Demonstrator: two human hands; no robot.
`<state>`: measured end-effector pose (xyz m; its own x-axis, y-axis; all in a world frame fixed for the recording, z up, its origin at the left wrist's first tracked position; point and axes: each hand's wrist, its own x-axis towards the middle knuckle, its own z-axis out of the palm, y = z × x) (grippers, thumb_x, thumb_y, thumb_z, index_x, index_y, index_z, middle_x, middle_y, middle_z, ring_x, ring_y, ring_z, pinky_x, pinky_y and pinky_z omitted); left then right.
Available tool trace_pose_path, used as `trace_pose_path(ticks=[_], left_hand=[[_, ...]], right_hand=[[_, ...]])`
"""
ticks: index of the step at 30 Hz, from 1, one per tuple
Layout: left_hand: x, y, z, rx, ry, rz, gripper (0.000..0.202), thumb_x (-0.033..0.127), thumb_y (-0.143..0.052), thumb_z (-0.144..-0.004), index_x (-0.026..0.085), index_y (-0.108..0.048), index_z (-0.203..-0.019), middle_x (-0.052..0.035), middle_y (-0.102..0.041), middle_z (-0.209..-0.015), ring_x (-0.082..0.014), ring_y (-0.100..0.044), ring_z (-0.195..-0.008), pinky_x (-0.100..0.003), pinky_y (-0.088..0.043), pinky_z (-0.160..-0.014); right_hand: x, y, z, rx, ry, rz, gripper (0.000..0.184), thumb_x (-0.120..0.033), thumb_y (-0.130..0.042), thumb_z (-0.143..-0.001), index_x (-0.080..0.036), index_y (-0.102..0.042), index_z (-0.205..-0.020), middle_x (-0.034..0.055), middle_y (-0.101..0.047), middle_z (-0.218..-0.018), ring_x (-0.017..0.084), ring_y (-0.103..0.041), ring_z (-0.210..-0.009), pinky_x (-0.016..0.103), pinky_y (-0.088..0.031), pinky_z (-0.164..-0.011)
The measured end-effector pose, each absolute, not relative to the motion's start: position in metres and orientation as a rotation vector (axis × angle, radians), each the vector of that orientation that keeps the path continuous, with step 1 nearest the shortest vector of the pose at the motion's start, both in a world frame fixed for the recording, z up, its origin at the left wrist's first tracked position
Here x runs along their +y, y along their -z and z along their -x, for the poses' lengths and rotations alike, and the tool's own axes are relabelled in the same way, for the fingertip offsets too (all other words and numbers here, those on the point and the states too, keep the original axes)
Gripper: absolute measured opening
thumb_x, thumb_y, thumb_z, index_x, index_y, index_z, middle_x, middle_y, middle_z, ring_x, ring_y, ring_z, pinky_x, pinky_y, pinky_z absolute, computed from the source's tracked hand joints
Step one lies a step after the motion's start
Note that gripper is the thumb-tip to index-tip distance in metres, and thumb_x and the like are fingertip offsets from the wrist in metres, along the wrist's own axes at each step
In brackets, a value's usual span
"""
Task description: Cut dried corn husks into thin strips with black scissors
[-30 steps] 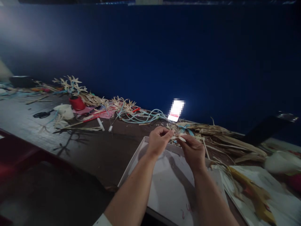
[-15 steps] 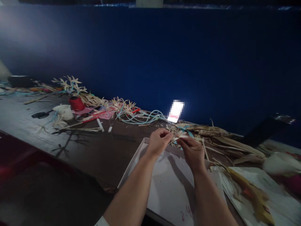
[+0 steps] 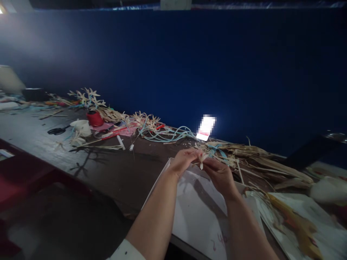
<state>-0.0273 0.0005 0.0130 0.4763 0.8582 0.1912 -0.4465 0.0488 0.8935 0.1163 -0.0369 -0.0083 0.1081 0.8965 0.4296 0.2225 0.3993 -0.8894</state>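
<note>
Between my fingertips is a small pale flower-like piece of dried husk point(image 3: 201, 162), its petals pointing down. My left hand point(image 3: 184, 161) pinches it from the left, fingers closed. From the right, my right hand point(image 3: 220, 176) also has its fingers closed at the piece, though its fingertips are partly hidden. Both hands are above the far edge of a shallow white box or lid point(image 3: 196, 213) with red handwriting on it. Just beyond them are pale scraps and a light-blue strip point(image 3: 217, 150).
Dried husks point(image 3: 265, 159) lie to the right, near a yellow-handled tool point(image 3: 298, 220). Leftward are light-blue cords point(image 3: 168, 135), husk flowers point(image 3: 146, 121), a red thread spool point(image 3: 94, 118), a white cup point(image 3: 81, 127) and black scissors point(image 3: 58, 130). A lit phone point(image 3: 206, 127) leans against the blue wall.
My hands have drawn closer together. The husk piece, which pointed sideways to the right, now hangs with its petals downward. The view has turned slightly left.
</note>
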Motion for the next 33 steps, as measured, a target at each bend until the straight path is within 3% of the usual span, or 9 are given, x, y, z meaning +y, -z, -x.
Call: trace_pose_path(ticks=[5, 13, 19, 26, 33], left_hand=[[-0.003, -0.018, 0.030, 0.408, -0.975, -1.075, 0.032, 0.042, -0.065, -0.066, 0.010, -0.066, -0.073, -0.0034, -0.060, -0.066, -0.0114, -0.055, -0.061, -0.025, -0.040, -0.062], [0.003, -0.012, 0.030, 0.456, -1.001, -1.063, 0.028, 0.035, -0.070, -0.059, 0.010, -0.064, -0.068, -0.0026, -0.058, -0.062, -0.0112, -0.053, -0.058, -0.024, -0.039, -0.058], [0.010, -0.005, 0.027, 0.557, -1.107, -1.099, 0.025, 0.032, -0.069, -0.060, 0.011, -0.065, -0.074, -0.0037, -0.062, -0.071, -0.0107, -0.053, -0.064, -0.023, -0.038, -0.063], [0.009, -0.007, 0.027, 0.650, -1.204, -1.079, 0.028, 0.035, -0.070, -0.059, 0.013, -0.065, -0.074, 0.0013, -0.058, -0.062, -0.0057, -0.045, -0.055, -0.020, -0.034, -0.059], [0.008, -0.008, 0.027, 0.686, -1.214, -1.131, 0.028, 0.036, -0.068, -0.061, 0.013, -0.065, -0.076, -0.0033, -0.063, -0.071, -0.0115, -0.054, -0.066, -0.023, -0.039, -0.065]], right_hand=[[-0.036, 0.010, -0.119, -1.457, -0.675, 1.094, 0.017, -0.032, -0.069, -0.066, -0.021, -0.071, -0.079, 0.0050, -0.068, -0.081, 0.019, -0.061, -0.076, 0.033, -0.048, -0.071], [-0.035, 0.011, -0.121, -1.519, -0.627, 1.132, 0.017, -0.033, -0.069, -0.067, -0.022, -0.072, -0.080, 0.0048, -0.069, -0.081, 0.019, -0.062, -0.077, 0.033, -0.048, -0.074], [-0.037, 0.009, -0.119, -1.408, -0.766, 1.153, 0.023, -0.036, -0.070, -0.065, -0.020, -0.072, -0.081, 0.0052, -0.068, -0.078, 0.017, -0.060, -0.066, 0.029, -0.048, -0.061], [-0.039, 0.002, -0.113, -1.294, -0.770, 1.189, 0.022, -0.036, -0.071, -0.062, -0.019, -0.072, -0.076, 0.0032, -0.067, -0.068, 0.015, -0.059, -0.060, 0.029, -0.049, -0.059], [-0.038, 0.001, -0.114, -1.246, -0.788, 1.203, 0.022, -0.035, -0.071, -0.062, -0.019, -0.071, -0.078, 0.0022, -0.067, -0.068, 0.015, -0.059, -0.059, 0.029, -0.048, -0.058]])
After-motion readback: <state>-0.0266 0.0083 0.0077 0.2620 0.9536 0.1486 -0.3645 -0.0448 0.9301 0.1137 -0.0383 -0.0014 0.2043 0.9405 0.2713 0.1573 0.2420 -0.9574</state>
